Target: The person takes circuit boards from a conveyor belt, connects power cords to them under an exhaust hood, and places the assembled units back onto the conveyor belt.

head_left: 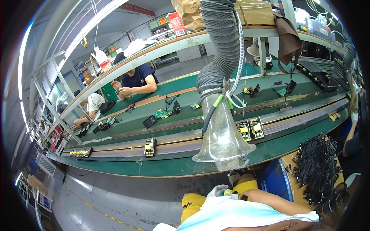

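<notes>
Left fingers point(218, 189) curled around yellow board point(228, 191), apart from bench edge point(146, 170), room leftward over gray floor point(127, 192); right hand point(235, 196), grip unclear.

red-and-white carton point(177, 24) beside brown paper bag point(190, 14) on upper shelf point(169, 44)

Yellow component point(228, 191) at the hands point(216, 191)
</notes>
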`<move>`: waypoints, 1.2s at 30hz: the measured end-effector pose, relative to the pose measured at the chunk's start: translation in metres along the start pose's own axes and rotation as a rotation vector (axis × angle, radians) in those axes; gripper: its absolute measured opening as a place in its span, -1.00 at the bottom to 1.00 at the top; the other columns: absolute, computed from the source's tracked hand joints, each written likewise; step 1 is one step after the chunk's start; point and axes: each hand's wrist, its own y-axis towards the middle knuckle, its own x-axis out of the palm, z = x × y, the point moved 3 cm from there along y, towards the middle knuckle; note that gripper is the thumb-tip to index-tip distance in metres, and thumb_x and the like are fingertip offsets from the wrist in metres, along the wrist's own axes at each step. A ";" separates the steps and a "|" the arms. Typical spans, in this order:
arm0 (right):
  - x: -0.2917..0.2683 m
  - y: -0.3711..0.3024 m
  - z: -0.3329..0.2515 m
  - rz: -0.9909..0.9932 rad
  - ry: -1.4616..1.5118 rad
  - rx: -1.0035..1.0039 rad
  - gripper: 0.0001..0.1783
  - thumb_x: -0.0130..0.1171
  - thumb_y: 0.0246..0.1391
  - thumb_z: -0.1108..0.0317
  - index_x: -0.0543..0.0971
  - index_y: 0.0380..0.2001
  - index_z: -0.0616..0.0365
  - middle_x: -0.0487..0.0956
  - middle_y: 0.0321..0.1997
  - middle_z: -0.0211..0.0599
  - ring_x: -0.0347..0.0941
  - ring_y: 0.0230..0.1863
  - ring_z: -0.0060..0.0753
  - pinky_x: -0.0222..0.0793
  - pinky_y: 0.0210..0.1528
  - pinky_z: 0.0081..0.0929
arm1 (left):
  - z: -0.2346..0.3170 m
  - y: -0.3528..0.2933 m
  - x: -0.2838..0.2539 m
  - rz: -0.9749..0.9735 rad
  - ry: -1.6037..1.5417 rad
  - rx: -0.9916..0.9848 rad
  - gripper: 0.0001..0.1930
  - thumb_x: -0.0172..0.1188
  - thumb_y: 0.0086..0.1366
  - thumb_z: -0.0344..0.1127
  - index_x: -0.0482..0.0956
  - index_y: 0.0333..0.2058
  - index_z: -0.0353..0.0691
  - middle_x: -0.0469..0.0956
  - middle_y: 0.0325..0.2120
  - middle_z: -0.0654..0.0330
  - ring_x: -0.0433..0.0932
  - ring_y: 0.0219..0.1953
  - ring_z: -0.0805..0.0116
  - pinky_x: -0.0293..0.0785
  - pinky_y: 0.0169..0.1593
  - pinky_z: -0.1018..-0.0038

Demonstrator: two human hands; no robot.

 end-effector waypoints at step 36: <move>-0.165 -0.163 0.048 0.867 -0.667 0.842 -0.65 0.30 -0.21 0.38 0.44 -0.34 0.33 0.54 -0.35 0.13 0.48 -0.21 0.15 0.42 -0.12 -0.07 | 0.021 -0.008 0.024 0.005 -0.479 -0.097 -0.60 0.03 0.36 -0.23 0.28 0.10 -0.27 0.46 -0.21 0.12 0.54 -0.19 0.15 0.52 -0.05 0.20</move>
